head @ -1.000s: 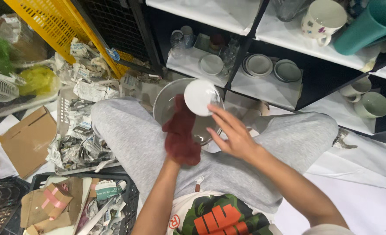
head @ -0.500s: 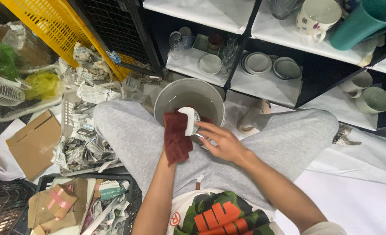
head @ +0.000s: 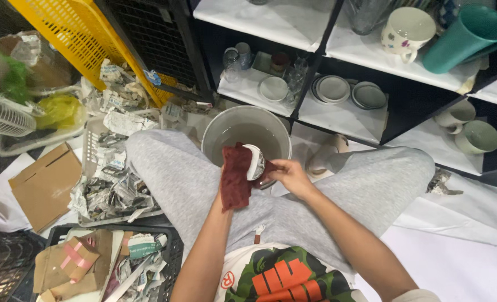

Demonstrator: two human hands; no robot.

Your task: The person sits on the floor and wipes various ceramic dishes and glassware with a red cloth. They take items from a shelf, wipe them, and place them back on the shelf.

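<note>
My left hand (head: 229, 193) is wrapped in a dark red cloth (head: 235, 176) and presses it against a small white dish (head: 254, 162). My right hand (head: 289, 175) grips that dish by its right edge, holding it tilted almost on edge. Both hands hover over my lap in grey trousers, just in front of a grey bucket (head: 215, 134) with cloudy water. The left hand's fingers are hidden under the cloth.
Black shelves with white liners hold small plates (head: 332, 88), glasses, mugs (head: 404, 28) and a teal cup (head: 465, 34). Crumpled newspaper (head: 111, 190) and flat cardboard (head: 44, 184) lie at my left, a yellow crate (head: 64, 28) behind them, a black crate (head: 167, 257) near my knee.
The dish came down from face-up above the bucket to a tilted, nearly edge-on hold low over my lap. The cloth moved with it and now covers its left side.
</note>
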